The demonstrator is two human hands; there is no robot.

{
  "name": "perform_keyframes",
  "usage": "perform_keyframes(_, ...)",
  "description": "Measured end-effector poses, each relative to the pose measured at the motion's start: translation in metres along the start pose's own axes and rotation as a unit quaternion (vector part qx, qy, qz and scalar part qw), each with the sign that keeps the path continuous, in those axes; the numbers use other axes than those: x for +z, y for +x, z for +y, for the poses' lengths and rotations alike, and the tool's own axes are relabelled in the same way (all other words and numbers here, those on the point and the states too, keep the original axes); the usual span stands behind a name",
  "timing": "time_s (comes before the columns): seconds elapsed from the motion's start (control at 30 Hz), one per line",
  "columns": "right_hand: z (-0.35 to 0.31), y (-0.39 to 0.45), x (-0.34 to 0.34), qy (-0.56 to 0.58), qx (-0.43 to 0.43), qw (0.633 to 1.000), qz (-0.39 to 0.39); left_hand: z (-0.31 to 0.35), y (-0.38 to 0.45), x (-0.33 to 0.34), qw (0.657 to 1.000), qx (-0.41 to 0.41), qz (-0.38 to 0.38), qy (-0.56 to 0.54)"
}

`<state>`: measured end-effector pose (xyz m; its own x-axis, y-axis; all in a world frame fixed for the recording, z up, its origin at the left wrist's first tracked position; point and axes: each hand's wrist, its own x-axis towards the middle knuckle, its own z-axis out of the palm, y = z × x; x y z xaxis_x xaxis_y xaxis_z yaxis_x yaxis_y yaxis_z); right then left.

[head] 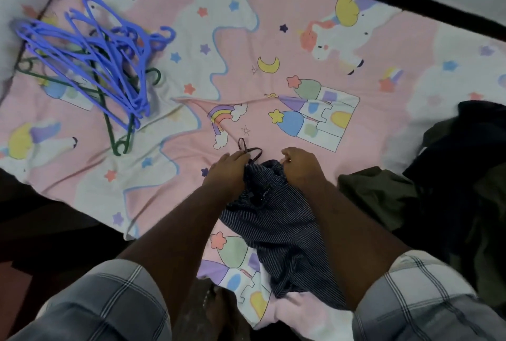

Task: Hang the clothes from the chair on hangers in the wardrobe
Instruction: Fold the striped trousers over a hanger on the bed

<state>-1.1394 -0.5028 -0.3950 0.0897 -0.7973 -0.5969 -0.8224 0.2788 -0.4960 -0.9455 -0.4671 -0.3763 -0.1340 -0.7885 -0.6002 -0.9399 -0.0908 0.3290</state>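
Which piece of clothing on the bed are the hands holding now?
The dark blue striped garment, gripped at its top by the left hand and the right hand. The dark pile of clothes at the right lies untouched.

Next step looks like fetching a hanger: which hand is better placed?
Probably the left hand: the hangers lie on its side of the bed. The right hand could go on gripping the striped garment.
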Motion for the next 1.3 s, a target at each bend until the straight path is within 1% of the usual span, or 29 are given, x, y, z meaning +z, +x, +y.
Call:
perform_keyframes(0.1,-0.002,0.018,0.009,0.008,-0.005,0.999,-0.031,-0.004,0.012,0.008,0.998,-0.019,-0.034,-0.039)
perform_keyframes(0.2,-0.008,0.025,0.016,0.021,0.007,0.998,-0.055,-0.011,0.013,0.012,0.997,-0.035,-0.061,-0.024)
perform_keyframes(0.4,-0.018,0.004,0.006,0.024,0.037,0.992,-0.121,-0.03,-0.012,-0.007,0.998,-0.052,-0.024,0.04)
perform_keyframes(0.47,-0.024,-0.011,-0.003,0.022,0.027,0.991,-0.132,-0.036,-0.027,-0.014,0.998,-0.051,-0.004,0.039)
perform_keyframes(0.6,-0.042,-0.047,-0.017,-0.052,-0.011,0.985,-0.166,-0.05,-0.066,-0.027,0.998,-0.045,0.024,0.028)
perform_keyframes(0.67,-0.048,-0.062,-0.02,-0.076,0.02,0.987,-0.139,-0.057,-0.088,-0.033,0.998,-0.042,0.043,0.016)
perform_keyframes(0.73,-0.051,-0.078,-0.023,-0.097,0.056,0.99,-0.09,-0.064,-0.112,-0.039,0.997,-0.042,0.068,-0.002)
perform_keyframes(0.83,-0.054,-0.105,-0.024,-0.12,0.065,0.989,-0.057,-0.073,-0.147,-0.047,0.992,-0.029,0.118,-0.027)
perform_keyframes(0.93,-0.061,-0.127,-0.013,-0.143,0.017,0.989,-0.029,-0.078,-0.175,-0.048,0.988,-0.01,0.148,-0.044)
perform_keyframes(1.03,-0.07,-0.135,0.005,-0.126,-0.033,0.991,0.032,-0.083,-0.187,-0.04,0.984,0.006,0.17,-0.051)
perform_keyframes(1.1,-0.076,-0.133,0.014,-0.127,-0.053,0.989,0.06,-0.091,-0.189,-0.031,0.982,0.001,0.179,-0.056)
perform_keyframes(1.2,-0.078,-0.121,0.025,-0.112,-0.048,0.989,0.083,-0.109,-0.192,-0.014,0.984,-0.005,0.174,-0.039)
perform_keyframes(1.3,-0.076,-0.104,0.032,-0.125,-0.032,0.988,0.089,-0.127,-0.198,0.004,0.992,-0.027,0.123,0.009)
